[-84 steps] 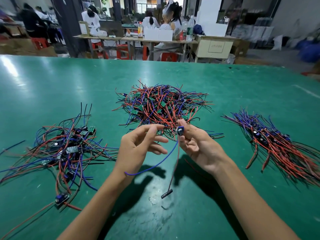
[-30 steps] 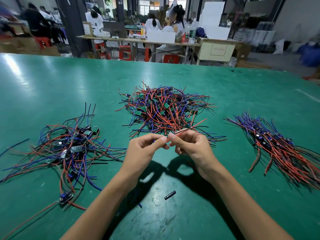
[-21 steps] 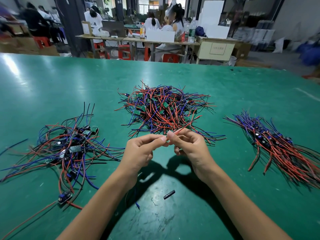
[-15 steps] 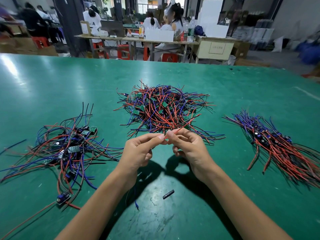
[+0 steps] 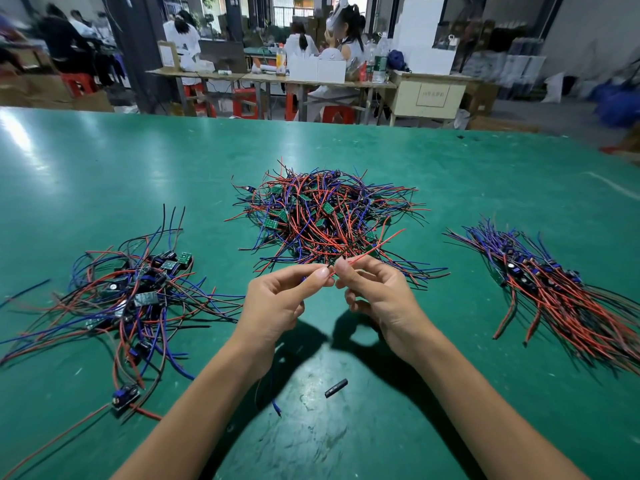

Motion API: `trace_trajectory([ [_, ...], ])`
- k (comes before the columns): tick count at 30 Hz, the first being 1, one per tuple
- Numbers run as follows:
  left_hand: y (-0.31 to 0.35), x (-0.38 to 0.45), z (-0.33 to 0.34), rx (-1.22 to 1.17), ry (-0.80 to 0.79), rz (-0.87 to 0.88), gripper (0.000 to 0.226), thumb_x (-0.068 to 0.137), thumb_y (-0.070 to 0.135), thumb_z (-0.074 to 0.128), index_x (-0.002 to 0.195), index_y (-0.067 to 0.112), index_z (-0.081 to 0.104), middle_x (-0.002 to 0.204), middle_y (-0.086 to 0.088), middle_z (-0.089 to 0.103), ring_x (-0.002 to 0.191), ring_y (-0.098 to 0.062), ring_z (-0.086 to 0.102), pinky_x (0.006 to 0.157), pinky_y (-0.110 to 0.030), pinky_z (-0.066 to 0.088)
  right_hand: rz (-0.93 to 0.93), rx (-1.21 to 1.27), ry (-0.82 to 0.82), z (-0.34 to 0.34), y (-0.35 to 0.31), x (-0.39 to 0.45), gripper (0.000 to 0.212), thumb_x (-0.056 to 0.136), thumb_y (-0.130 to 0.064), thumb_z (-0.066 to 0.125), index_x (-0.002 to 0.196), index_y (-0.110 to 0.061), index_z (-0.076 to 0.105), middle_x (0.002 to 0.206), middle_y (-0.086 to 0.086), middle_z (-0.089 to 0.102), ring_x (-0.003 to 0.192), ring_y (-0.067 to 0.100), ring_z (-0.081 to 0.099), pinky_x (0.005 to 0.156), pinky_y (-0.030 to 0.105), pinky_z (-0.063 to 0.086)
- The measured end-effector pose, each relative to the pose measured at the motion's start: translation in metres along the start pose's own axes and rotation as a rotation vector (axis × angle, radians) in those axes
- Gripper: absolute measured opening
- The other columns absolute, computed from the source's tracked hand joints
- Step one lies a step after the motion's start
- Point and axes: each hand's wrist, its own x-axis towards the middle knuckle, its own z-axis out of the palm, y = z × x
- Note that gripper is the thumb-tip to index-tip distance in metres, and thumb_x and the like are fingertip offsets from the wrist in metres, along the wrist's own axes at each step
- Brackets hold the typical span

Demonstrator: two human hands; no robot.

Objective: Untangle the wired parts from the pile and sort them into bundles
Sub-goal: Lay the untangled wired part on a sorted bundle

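We note a glossy green tabletop (image 5: 104, 174); the central tangled wire pile (image 5: 325, 220) reads red, blue, black, with green boards.

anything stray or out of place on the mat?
One small black sleeve piece lies alone on the green mat, between the forearms and apart from all three wire piles. Nothing else stands out.

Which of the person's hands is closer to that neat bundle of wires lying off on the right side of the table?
Right. The right hand is in the middle of the table, nearer the neat bundle; the left hand is beside it, farther away.
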Motion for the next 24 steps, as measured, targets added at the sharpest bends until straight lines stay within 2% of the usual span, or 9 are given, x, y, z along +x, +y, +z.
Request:
trace_trajectory([
  [4, -0.002, -0.001, 0.001, 0.077, -0.005, 0.107, 0.015, 0.085, 0.014, 0.076, 0.096, 0.005, 0.080, 0.077, -0.002, 0.075, 0.043, 0.005, 0.048, 0.047, -0.002, 0.034, -0.160, -0.106, 0.067, 0.000, 0.002, 0.001, 0.023, 0.072, -0.038, 0.082, 0.078, -0.018, 0.073, 0.071, 0.001, 0.070, 0.056, 0.006, 0.055, 0.053, 0.017, 0.043],
  [8, -0.001, -0.001, 0.002, 0.141, -0.025, 0.136, 0.012, 0.087, 0.010, 0.074, 0.095, 0.004, 0.080, 0.073, -0.003, 0.075, 0.043, 0.006, 0.050, 0.049, -0.001, 0.036, -0.252, -0.176, 0.128, 0.002, 0.004, 0.003, 0.016, 0.076, -0.034, 0.081, 0.076, -0.019, 0.075, 0.069, -0.001, 0.071, 0.060, 0.007, 0.057, 0.054, 0.020, 0.046],
  [10, -0.003, -0.001, 0.003, 0.154, -0.026, 0.136, 0.011, 0.088, 0.010, 0.073, 0.094, 0.004, 0.080, 0.071, -0.002, 0.075, 0.045, 0.007, 0.051, 0.051, -0.001, 0.037, -0.273, -0.243, 0.080, 0.003, 0.004, 0.003, 0.012, 0.087, -0.030, 0.074, 0.084, -0.019, 0.078, 0.073, -0.005, 0.072, 0.062, 0.005, 0.057, 0.058, 0.018, 0.045],
  [13, -0.005, 0.000, 0.006, 0.142, -0.018, 0.144, 0.011, 0.090, 0.008, 0.072, 0.093, 0.001, 0.079, 0.072, 0.000, 0.075, 0.046, 0.007, 0.053, 0.051, -0.001, 0.038, -0.273, -0.349, -0.072, 0.007, 0.006, 0.000, 0.026, 0.104, -0.025, 0.053, 0.107, -0.014, 0.077, 0.084, -0.013, 0.072, 0.074, 0.000, 0.058, 0.067, 0.011, 0.043],
  [15, -0.006, 0.000, 0.006, 0.155, 0.003, 0.163, 0.010, 0.090, 0.007, 0.072, 0.091, 0.000, 0.079, 0.072, 0.000, 0.075, 0.052, 0.005, 0.056, 0.056, -0.003, 0.041, -0.259, -0.329, -0.098, 0.012, 0.009, -0.002, 0.033, 0.104, -0.022, 0.044, 0.112, -0.011, 0.074, 0.090, -0.013, 0.072, 0.080, 0.002, 0.057, 0.072, 0.016, 0.044],
  [17, -0.006, 0.001, 0.006, 0.176, 0.014, 0.174, 0.007, 0.088, 0.006, 0.074, 0.089, 0.003, 0.080, 0.076, -0.002, 0.077, 0.064, -0.003, 0.067, 0.067, -0.011, 0.051, -0.248, -0.302, -0.053, 0.019, 0.013, -0.004, 0.034, 0.101, -0.021, 0.041, 0.108, -0.011, 0.073, 0.093, -0.007, 0.073, 0.082, 0.004, 0.058, 0.074, 0.021, 0.044],
  [19, -0.006, 0.002, 0.005, 0.197, 0.000, 0.188, 0.007, 0.087, 0.004, 0.075, 0.084, 0.006, 0.081, 0.077, -0.002, 0.078, 0.072, -0.006, 0.070, 0.074, -0.016, 0.054, -0.226, -0.268, 0.012, 0.025, 0.016, -0.005, 0.034, 0.097, -0.024, 0.040, 0.099, -0.013, 0.072, 0.091, 0.000, 0.072, 0.078, 0.005, 0.058, 0.069, 0.018, 0.044],
  [22, -0.006, 0.002, 0.005, 0.241, -0.051, 0.194, 0.010, 0.085, 0.006, 0.077, 0.077, 0.010, 0.082, 0.072, -0.002, 0.077, 0.067, -0.003, 0.065, 0.069, -0.012, 0.048, -0.167, -0.169, 0.168, 0.028, 0.012, 0.001, 0.030, 0.102, -0.015, 0.041, 0.089, -0.017, 0.068, 0.090, 0.001, 0.074, 0.069, 0.009, 0.058, 0.056, 0.022, 0.046],
  [24, -0.009, 0.001, 0.004, 0.297, -0.091, 0.172, 0.008, 0.084, 0.013, 0.080, 0.076, 0.014, 0.082, 0.070, -0.007, 0.076, 0.063, -0.011, 0.059, 0.066, -0.022, 0.045, -0.132, -0.100, 0.293, 0.019, 0.004, 0.007, 0.035, 0.103, -0.008, 0.037, 0.086, -0.017, 0.066, 0.086, -0.005, 0.075, 0.060, 0.008, 0.056, 0.048, 0.022, 0.045],
])
